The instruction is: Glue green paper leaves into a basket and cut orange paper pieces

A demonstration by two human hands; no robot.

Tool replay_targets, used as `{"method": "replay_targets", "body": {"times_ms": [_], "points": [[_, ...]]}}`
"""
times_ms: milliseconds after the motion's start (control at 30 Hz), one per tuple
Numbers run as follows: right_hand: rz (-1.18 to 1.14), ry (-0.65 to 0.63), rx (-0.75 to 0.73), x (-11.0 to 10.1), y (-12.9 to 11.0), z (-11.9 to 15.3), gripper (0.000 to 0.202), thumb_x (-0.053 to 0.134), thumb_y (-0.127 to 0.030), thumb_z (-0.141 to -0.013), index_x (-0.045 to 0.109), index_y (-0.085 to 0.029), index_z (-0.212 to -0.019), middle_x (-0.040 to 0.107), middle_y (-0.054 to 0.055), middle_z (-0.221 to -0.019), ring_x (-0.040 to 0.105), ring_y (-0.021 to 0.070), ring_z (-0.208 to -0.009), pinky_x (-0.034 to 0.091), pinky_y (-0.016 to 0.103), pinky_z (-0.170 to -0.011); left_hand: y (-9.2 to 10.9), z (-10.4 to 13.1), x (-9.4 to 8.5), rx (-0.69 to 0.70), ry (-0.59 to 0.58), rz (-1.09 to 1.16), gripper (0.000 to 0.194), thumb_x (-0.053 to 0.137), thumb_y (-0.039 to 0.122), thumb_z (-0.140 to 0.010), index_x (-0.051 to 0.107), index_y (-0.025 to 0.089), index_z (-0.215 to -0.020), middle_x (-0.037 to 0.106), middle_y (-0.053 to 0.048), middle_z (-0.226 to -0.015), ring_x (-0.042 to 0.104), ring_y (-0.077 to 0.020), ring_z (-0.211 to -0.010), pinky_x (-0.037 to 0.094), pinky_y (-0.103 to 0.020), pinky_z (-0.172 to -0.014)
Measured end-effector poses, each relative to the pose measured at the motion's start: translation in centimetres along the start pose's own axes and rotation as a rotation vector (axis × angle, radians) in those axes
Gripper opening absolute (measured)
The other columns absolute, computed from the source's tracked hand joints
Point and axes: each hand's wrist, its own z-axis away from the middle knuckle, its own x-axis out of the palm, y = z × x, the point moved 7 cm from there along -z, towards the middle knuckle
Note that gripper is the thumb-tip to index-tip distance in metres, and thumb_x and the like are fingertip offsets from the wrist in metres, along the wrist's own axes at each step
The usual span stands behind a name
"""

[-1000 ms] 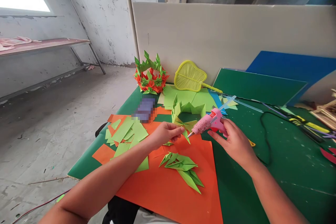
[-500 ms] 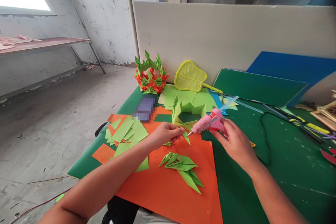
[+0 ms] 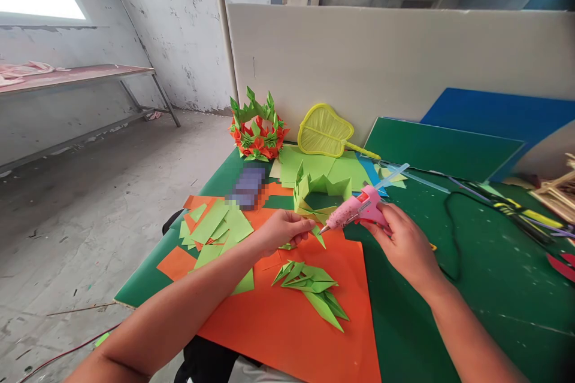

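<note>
My left hand (image 3: 287, 231) pinches a small folded green paper piece (image 3: 320, 238) above an orange paper sheet (image 3: 341, 341). A pink hot glue gun (image 3: 354, 208) is in my right hand (image 3: 399, 239), its nozzle pointing down-left at the green piece; whether it touches I cannot tell. A clear glue stick sticks out of the gun's back. Just behind the hands stands a green folded paper ring (image 3: 323, 194) with pointed tips. Several folded green paper leaves (image 3: 309, 284) lie in a pile on the orange sheet, nearer to me.
Loose green paper pieces (image 3: 215, 221) lie left of my left hand. Further back are a finished-looking green and orange paper crown (image 3: 258, 131), a blurred dark rectangle (image 3: 247, 187) and a yellow fan (image 3: 326, 131). A black cord (image 3: 453, 239) runs along the green table (image 3: 494, 287) at right.
Almost nothing differs. Both hands, the green piece and the glue gun keep their places, and the view has shifted very slightly.
</note>
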Motion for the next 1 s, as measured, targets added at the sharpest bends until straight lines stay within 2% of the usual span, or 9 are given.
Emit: {"method": "replay_targets", "body": {"times_ms": [300, 633, 900, 1000], "points": [[-0.001, 0.015, -0.007, -0.1, 0.3, 0.1, 0.035, 0.044, -0.05, -0.093, 0.057, -0.022, -0.11, 0.063, 0.011, -0.1, 0.061, 0.0262, -0.09, 0.048, 0.034, -0.072, 0.1, 0.0, -0.4, -0.019, 0.035, 0.012, 0.048, 0.073, 0.059, -0.062, 0.06, 0.013, -0.061, 0.051, 0.003, -0.053, 0.04, -0.0049, -0.047, 0.03, -0.021, -0.047], [0.003, 0.039, -0.036, -0.5, 0.0, 0.0, 0.029, 0.046, -0.046, -0.093, 0.056, -0.022, -0.108, 0.063, 0.009, -0.1, 0.061, 0.0242, -0.089, 0.047, 0.031, -0.068, -0.1, -0.4, -0.8, 0.0, 0.06, 0.042, 0.045, 0.074, 0.055, -0.063, 0.06, 0.012, -0.06, 0.052, 0.002, -0.052, 0.041, -0.0053, -0.047, 0.03, -0.022, -0.047], [-0.01, 0.014, -0.005, -0.5, 0.2, 0.0, 0.03, 0.046, -0.046, -0.093, 0.056, -0.023, -0.109, 0.062, 0.009, -0.101, 0.061, 0.0237, -0.089, 0.046, 0.031, -0.067, -0.4, -0.7, -1.1, 0.002, 0.062, 0.049, 0.046, 0.072, 0.056, -0.067, 0.059, 0.013, -0.058, 0.051, 0.002, -0.052, 0.041, -0.0051, -0.046, 0.03, -0.021, -0.046], [0.002, -0.005, 0.034, -0.5, 0.4, 0.0, 0.034, 0.047, -0.05, -0.091, 0.056, -0.022, -0.108, 0.062, 0.009, -0.099, 0.06, 0.0223, -0.082, 0.045, 0.03, -0.064, -0.2, -0.8, -1.1, 0.03, 0.069, 0.059, 0.045, 0.071, 0.055, -0.068, 0.059, 0.013, -0.058, 0.051, 0.002, -0.053, 0.041, -0.0052, -0.047, 0.031, -0.021, -0.046]]}}
